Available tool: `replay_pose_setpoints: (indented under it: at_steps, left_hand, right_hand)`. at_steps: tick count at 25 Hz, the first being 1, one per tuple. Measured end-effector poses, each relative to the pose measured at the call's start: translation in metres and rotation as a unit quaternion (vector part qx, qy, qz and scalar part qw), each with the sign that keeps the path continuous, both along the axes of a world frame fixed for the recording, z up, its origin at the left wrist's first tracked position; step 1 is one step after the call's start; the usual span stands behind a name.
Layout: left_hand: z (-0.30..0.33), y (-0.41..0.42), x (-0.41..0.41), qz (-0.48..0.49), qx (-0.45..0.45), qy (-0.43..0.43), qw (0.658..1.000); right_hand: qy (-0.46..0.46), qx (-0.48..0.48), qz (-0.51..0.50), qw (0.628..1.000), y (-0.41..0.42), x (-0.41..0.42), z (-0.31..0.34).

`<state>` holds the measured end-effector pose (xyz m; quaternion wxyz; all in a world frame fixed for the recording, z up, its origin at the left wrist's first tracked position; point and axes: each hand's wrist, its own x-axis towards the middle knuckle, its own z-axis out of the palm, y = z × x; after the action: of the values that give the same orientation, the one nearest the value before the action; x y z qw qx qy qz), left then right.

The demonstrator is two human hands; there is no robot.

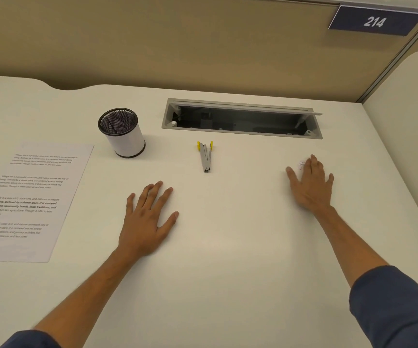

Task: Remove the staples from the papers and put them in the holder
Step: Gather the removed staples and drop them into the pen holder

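Observation:
Printed papers lie flat at the left of the white desk. A white cylindrical holder with a black mesh inside stands behind them, to their right. A grey staple remover with yellow tabs lies in the middle of the desk. My left hand rests flat and spread on the desk, below and left of the remover, holding nothing. My right hand lies flat at the right, fingers apart, its fingertips beside a small pale glinting bit on the desk; I cannot tell what it is.
An open grey cable tray is sunk into the desk behind the staple remover. A beige partition wall with a sign reading 214 rises at the back. A side panel bounds the desk on the right.

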<state>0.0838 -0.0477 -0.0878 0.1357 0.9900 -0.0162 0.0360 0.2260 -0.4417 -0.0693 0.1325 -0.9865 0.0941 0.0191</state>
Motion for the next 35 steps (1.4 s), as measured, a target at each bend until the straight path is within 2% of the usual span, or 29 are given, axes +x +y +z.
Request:
replay_pose_setpoints:
  at_steps: [3, 6, 8, 13, 20, 28, 31, 35]
  left_hand:
    - [-0.001, 0.001, 0.001, 0.0, 0.006, 0.0, 1.0]
    - [-0.001, 0.001, 0.001, 0.001, 0.007, 0.001, 1.0]
    - [-0.001, 0.001, 0.001, 0.001, 0.006, 0.002, 1.0]
    - [0.0, 0.001, 0.0, 0.0, 0.004, 0.003, 1.0]
    - [-0.002, 0.001, 0.001, -0.002, 0.0, 0.0, 1.0]
    - [-0.002, 0.001, 0.001, -0.001, 0.003, -0.003, 1.0]
    - [-0.002, 0.001, 0.001, -0.002, 0.004, -0.005, 1.0]
    - [-0.002, 0.001, 0.001, -0.003, 0.005, -0.005, 1.0]
  right_hand:
    - [-0.032, 0.031, 0.017, 0.999, -0.017, 0.012, 0.01]
    - [-0.023, -0.002, 0.107, 0.994, -0.029, 0.023, 0.018]
    - [-0.015, 0.005, 0.131, 0.991, -0.031, 0.03, 0.024]
    - [-0.029, 0.04, 0.135, 0.99, -0.027, 0.039, 0.031]
    - [-0.077, 0.026, 0.091, 0.993, -0.014, 0.037, 0.029]
    - [-0.088, 0.018, 0.07, 0.994, -0.011, 0.035, 0.024]
    - [-0.096, 0.068, 0.055, 0.992, -0.012, 0.032, 0.025]
    - [-0.124, 0.226, -0.048, 0.965, -0.017, 0.024, 0.032]
